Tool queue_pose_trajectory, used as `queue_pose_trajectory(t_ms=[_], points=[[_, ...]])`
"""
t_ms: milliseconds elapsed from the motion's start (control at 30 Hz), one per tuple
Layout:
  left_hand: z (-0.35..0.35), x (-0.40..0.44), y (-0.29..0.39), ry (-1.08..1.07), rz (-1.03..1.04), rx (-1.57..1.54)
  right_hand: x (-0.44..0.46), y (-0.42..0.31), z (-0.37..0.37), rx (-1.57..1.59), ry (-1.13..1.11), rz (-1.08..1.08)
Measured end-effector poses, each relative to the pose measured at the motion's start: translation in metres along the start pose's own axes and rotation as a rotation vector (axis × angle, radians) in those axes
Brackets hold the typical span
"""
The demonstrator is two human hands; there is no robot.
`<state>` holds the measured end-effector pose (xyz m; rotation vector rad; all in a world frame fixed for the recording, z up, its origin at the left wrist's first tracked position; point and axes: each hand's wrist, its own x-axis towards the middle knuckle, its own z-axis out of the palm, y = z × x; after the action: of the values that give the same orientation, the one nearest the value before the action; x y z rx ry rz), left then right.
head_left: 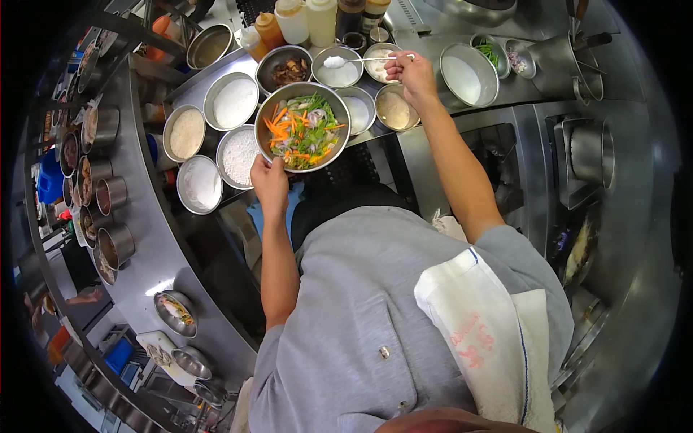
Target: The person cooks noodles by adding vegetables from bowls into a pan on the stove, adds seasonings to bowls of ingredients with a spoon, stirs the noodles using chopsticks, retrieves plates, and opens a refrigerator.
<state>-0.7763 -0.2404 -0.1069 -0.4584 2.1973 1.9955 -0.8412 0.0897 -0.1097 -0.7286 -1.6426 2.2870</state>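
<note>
My left hand grips the near rim of a steel bowl, its fingers mostly hidden beneath. Inside lie cut vegetables: orange strips, green pieces and purple onion-like slices. In my right hand is the handle of a thin spoon, pinched between the fingers. White powder heaps the spoon's head, which is above a steel container of white powder. Below my right hand sits a container of tan powder. Another small container with white contents stands beside the bowl's right side.
White-powder containers and a beige-powder one stand left of the bowl. Squeeze bottles line the back. A pot of white liquid stands right. Burners lie beyond my right arm. A steel counter runs along the left.
</note>
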Motion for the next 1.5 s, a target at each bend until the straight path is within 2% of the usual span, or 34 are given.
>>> queue_pose_trajectory(t_ms=[100,167,367,500,567,600,700,833,900,933,967,1033,1200,1267,1333,1433,1500], points=[[0.008,0.019,-0.015,-0.015,-0.001,-0.039,-0.025,-0.036,0.015,-0.038,-0.111,-0.037],[0.010,0.030,-0.023,-0.052,0.097,0.090,-0.027,-0.041,0.024,-0.323,-0.072,-0.272],[0.003,0.001,0.013,-0.056,0.010,0.049,0.024,0.040,0.038,-0.535,-0.056,-0.223],[-0.016,-0.005,0.004,0.007,0.044,0.152,0.032,0.067,0.037,-0.396,-0.010,-0.056],[-0.020,-0.006,0.002,0.014,0.035,0.195,0.034,0.069,0.025,-0.200,0.059,0.073],[-0.020,-0.007,0.003,0.017,0.033,0.194,0.032,0.063,0.016,-0.119,0.026,0.090],[-0.014,-0.001,0.004,-0.017,0.007,0.184,0.015,0.026,0.000,0.007,-0.003,0.030],[0.012,0.015,0.002,-0.068,0.055,0.118,-0.031,-0.043,-0.003,0.027,-0.060,-0.057],[0.028,0.019,0.014,-0.112,0.120,0.175,-0.056,-0.067,-0.006,-0.249,0.007,-0.335],[0.034,0.029,0.003,-0.127,0.115,0.144,-0.070,-0.078,-0.006,-0.479,0.157,-0.417],[0.038,0.034,0.000,-0.148,0.114,0.144,-0.074,-0.075,-0.016,-0.484,0.177,-0.416],[0.044,0.039,-0.003,-0.174,0.105,-0.007,-0.080,-0.055,-0.042,-0.784,0.311,-0.533],[0.015,0.021,0.017,-0.183,0.048,-0.030,-0.076,0.054,-0.088,-0.745,0.280,-0.323],[0.004,0.008,0.021,-0.153,0.044,-0.037,-0.079,0.082,-0.092,-0.357,0.251,-0.136],[0.006,-0.009,0.039,-0.061,0.021,-0.066,-0.090,0.087,-0.093,-0.359,0.228,-0.123],[-0.012,-0.016,0.029,-0.049,-0.009,-0.012,-0.098,0.081,-0.099,-0.347,0.188,-0.090],[-0.010,-0.024,0.032,-0.016,-0.029,-0.005,-0.100,0.070,-0.106,-0.424,0.152,-0.201]])
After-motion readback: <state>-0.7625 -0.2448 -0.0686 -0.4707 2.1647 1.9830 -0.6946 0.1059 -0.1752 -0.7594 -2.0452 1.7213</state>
